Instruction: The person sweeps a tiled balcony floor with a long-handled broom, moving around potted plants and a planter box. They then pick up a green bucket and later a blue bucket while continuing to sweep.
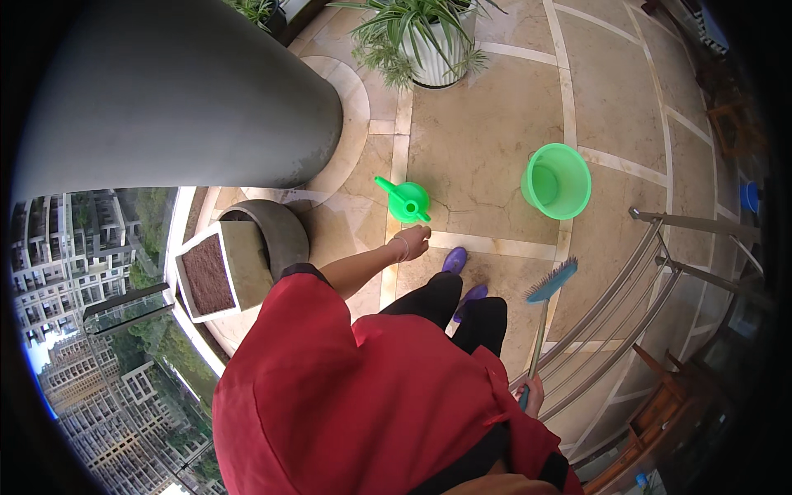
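Note:
My left hand (414, 242), with a thin band at its wrist, hangs over the tiled floor with its fingers curled in and nothing visible in it. Just beyond it, a green plastic watering can (405, 199) stands on the floor, apart from the fingers as seen from above. My right hand (536, 395) is wrapped around the handle (540, 346) of a floor brush. The blue brush head (552, 283) points away from me, bristles outward, and looks lifted off the floor. Ahead and to the right stands a green plastic bucket (557, 182).
A wide grey column (204, 105) rises at upper left, beside a round grey planter (291, 232) and a hexagonal planter with soil (210, 274). A white ribbed pot with a spider plant (440, 52) stands ahead. A metal rack (612, 303) lies close on my right.

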The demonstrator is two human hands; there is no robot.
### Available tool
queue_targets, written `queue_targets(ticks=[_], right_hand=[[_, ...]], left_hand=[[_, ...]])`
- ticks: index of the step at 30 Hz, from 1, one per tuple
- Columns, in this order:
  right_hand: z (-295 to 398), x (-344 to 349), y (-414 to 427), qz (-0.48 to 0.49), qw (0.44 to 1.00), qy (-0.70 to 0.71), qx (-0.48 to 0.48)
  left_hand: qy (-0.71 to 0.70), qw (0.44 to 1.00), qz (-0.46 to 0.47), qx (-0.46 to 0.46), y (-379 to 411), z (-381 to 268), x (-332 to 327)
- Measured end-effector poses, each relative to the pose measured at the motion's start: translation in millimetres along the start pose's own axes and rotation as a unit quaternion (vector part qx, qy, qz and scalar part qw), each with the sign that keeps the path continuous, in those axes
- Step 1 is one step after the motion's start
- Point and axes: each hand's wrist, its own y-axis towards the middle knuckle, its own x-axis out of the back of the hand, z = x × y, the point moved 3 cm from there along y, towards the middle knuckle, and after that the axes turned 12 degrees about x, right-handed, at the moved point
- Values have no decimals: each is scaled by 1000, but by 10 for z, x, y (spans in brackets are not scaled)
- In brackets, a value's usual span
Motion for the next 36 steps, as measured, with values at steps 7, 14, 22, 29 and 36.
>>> queue_targets(ticks=[7,14,22,29,36], right_hand=[[1130,238,1161,-24,999,-24,28],[1900,693,2346,-12,998,6,-59],[2314,987,2617,-42,987,-34,-149],[2629,905,2943,-33,961,-169,-216],[2280,1585,3259,71,946,-236,-211]], left_hand=[[71,994,24,-80,1755,-1628,-513],[242,965,61,-80,2822,-2308,-1244],[316,910,-112,-244,4173,-2626,-2357],[317,937,35,-145,4728,-2605,-2979],[266,947,135,-121,4984,-2830,-2667]])
